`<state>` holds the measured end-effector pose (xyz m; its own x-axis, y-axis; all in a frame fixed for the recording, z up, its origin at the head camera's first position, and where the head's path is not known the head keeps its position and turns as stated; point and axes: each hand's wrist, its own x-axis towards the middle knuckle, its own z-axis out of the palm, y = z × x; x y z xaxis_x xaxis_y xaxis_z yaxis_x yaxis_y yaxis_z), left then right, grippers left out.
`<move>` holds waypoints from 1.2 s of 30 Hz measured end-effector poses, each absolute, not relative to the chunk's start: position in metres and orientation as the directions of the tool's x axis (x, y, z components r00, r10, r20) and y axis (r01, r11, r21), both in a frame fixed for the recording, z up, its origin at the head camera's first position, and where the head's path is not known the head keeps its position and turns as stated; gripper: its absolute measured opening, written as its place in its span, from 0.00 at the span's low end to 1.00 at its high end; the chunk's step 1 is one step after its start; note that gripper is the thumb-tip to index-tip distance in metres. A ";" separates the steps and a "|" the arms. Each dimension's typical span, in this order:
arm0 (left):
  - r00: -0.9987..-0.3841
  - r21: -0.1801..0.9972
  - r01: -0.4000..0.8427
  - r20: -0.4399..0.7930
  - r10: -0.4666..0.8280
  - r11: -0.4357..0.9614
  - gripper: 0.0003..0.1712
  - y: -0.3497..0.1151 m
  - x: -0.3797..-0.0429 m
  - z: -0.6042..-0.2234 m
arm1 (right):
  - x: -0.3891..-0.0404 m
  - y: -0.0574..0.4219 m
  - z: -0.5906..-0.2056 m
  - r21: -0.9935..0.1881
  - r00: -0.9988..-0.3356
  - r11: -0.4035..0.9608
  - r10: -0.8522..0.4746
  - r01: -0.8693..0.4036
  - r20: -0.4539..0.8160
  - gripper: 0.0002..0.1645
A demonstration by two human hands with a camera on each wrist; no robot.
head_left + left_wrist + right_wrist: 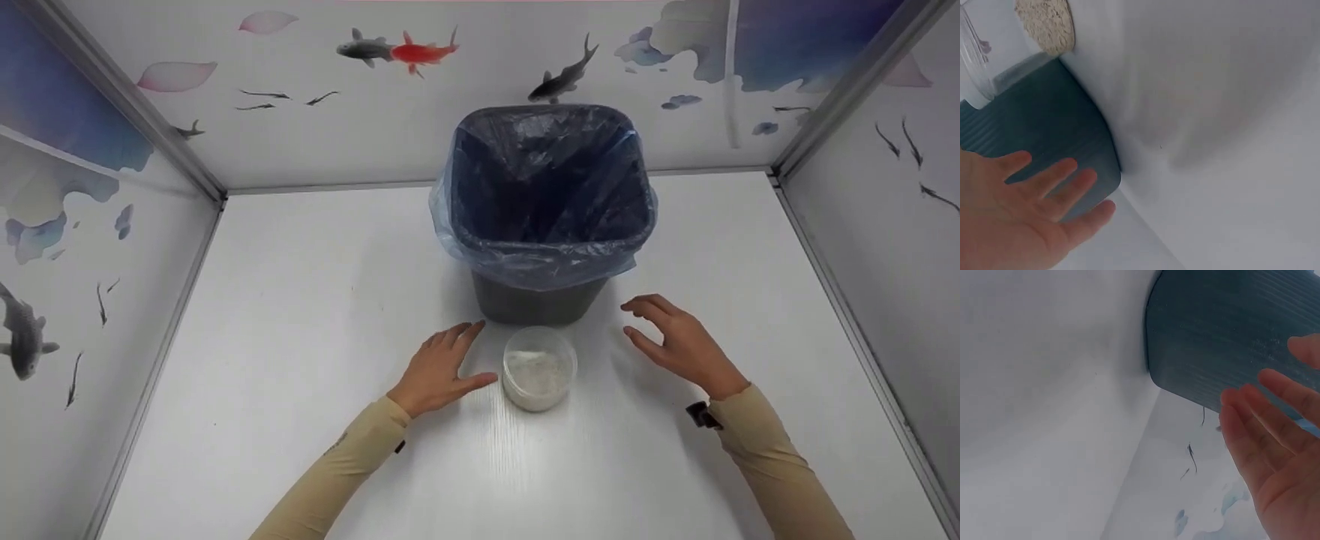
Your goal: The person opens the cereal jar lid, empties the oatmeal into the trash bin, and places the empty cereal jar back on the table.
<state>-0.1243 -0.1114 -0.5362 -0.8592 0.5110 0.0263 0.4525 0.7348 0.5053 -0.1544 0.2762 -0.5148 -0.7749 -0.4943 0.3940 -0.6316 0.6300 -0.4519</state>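
Observation:
A round clear plastic tub (540, 386) stands on the white table, directly in front of the bin. Pale, flaky stuff (1047, 25) fills its lower part, seen through the wall in the left wrist view. My left hand (439, 375) is just left of the tub, fingers spread and thumb tip close to its side. To the right, farther from the tub, my right hand (684, 346) hovers with loosely bent fingers. Both hands hold nothing. Behind the tub is a dark grey waste bin (536, 301), lined with a translucent blue bag (551, 266) folded over its rim.
The white tabletop (315, 315) is enclosed at the back and both sides by pale panels (300, 142) printed with fish and petals. Metal strips (169, 349) run along the table's edges. The bin stands near the back panel.

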 end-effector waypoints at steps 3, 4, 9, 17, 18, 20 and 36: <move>-0.811 0.561 0.470 -0.029 0.584 0.681 0.53 -0.104 -0.125 -0.543 | -0.150 0.272 -0.517 -0.449 -0.759 0.613 -0.504 -0.650 0.412 0.18; -0.798 0.581 0.469 -0.045 0.601 0.665 0.55 -0.102 -0.126 -0.545 | -0.149 0.271 -0.518 -0.453 -0.757 0.608 -0.503 -0.653 0.417 0.18; -0.748 0.664 0.454 -0.078 0.659 0.594 0.61 -0.092 -0.137 -0.558 | -0.146 0.265 -0.525 -0.471 -0.751 0.585 -0.506 -0.661 0.425 0.17; -0.641 0.759 0.467 -0.062 0.765 0.453 0.67 -0.074 -0.153 -0.565 | -0.140 0.256 -0.532 -0.488 -0.746 0.564 -0.515 -0.666 0.422 0.17; -0.638 0.775 0.457 -0.057 0.768 0.437 0.67 -0.072 -0.154 -0.565 | -0.139 0.255 -0.532 -0.487 -0.744 0.564 -0.515 -0.668 0.425 0.17; -0.634 0.804 0.436 -0.045 0.772 0.405 0.68 -0.070 -0.157 -0.566 | -0.138 0.253 -0.532 -0.491 -0.745 0.560 -0.514 -0.667 0.425 0.16; -0.603 0.899 0.336 -0.023 0.797 0.280 0.63 -0.070 -0.165 -0.563 | -0.133 0.247 -0.527 -0.513 -0.758 0.559 -0.503 -0.652 0.415 0.17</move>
<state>-0.1654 -0.0696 -0.5627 -0.6032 0.7972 -0.0231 0.3361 0.2804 0.8991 -0.1325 0.2473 -0.5268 -0.7579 -0.5031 0.4153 -0.6519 0.5588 -0.5127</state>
